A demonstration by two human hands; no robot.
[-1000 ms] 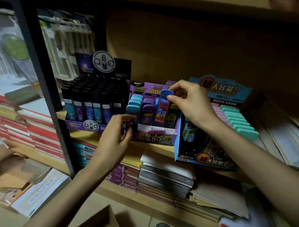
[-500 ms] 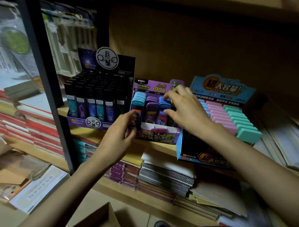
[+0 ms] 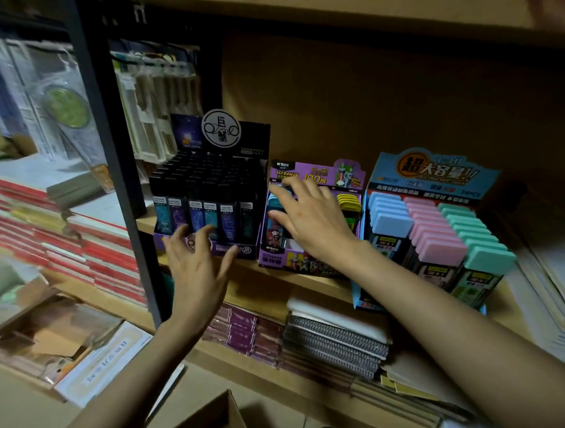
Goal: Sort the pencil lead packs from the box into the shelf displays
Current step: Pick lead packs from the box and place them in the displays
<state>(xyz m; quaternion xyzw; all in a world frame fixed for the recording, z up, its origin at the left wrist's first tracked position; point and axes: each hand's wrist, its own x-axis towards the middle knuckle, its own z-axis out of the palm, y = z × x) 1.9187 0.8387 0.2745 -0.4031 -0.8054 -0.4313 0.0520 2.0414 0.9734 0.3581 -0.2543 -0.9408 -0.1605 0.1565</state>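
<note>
Three display boxes of pencil lead packs stand on the wooden shelf point(image 3: 293, 278). The black display point(image 3: 209, 197) is at the left, the purple display point(image 3: 318, 176) in the middle, the blue display point(image 3: 431, 175) with blue, pink and teal packs at the right. My right hand point(image 3: 307, 219) lies spread over the packs in the purple display, fingers straight and touching their tops. In front of the black display's lower edge my left hand point(image 3: 196, 263) hovers with fingers spread, holding nothing. A corner of the cardboard box point(image 3: 206, 424) shows at the bottom.
A dark metal upright point(image 3: 117, 175) divides the shelving at the left. Stacked red-edged books point(image 3: 65, 229) fill the left bay. Spiral notebooks point(image 3: 338, 340) and paper stacks lie on the lower shelf. More paper stacks point(image 3: 549, 286) sit right of the blue display.
My right hand put the blue-capped pack into the purple display and now lies flat over the packs. My left hand let go of the purple display and moved left before the black display.
</note>
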